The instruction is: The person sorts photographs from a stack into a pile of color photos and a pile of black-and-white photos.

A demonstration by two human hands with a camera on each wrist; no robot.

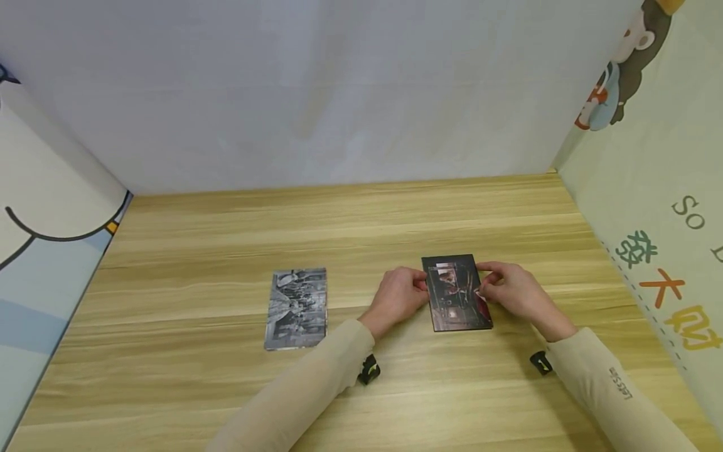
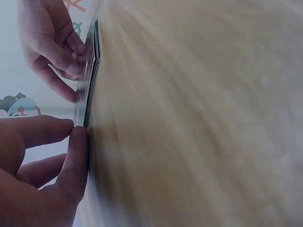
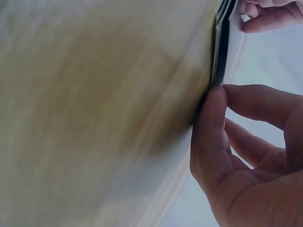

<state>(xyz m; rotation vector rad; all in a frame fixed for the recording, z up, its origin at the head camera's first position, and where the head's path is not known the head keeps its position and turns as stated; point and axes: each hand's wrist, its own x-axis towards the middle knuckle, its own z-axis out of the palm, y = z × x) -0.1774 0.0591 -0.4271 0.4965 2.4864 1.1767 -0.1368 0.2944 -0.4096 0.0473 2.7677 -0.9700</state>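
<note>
A stack of dark picture cards (image 1: 456, 295) lies on the wooden table, its top card showing a dim interior scene. At the stack's left edge my left hand (image 1: 398, 294) pinches with thumb and finger. Opposite it, my right hand (image 1: 513, 292) pinches the right edge. Several thin layers show along the side of the stack (image 2: 93, 71) in the left wrist view. In the right wrist view, the right thumb and forefinger meet at the stack's edge (image 3: 221, 56). Left of both hands lies a second stack of cards (image 1: 296, 307), topped by a black-and-white picture.
The wood-grain table (image 1: 186, 301) ends at a pale cloth wall (image 1: 339, 125) behind. Printed cloth walls (image 1: 672, 238) stand at the right and left sides. A black strap piece (image 1: 369, 370) hangs by the left sleeve, and another black strap piece (image 1: 541, 363) by the right.
</note>
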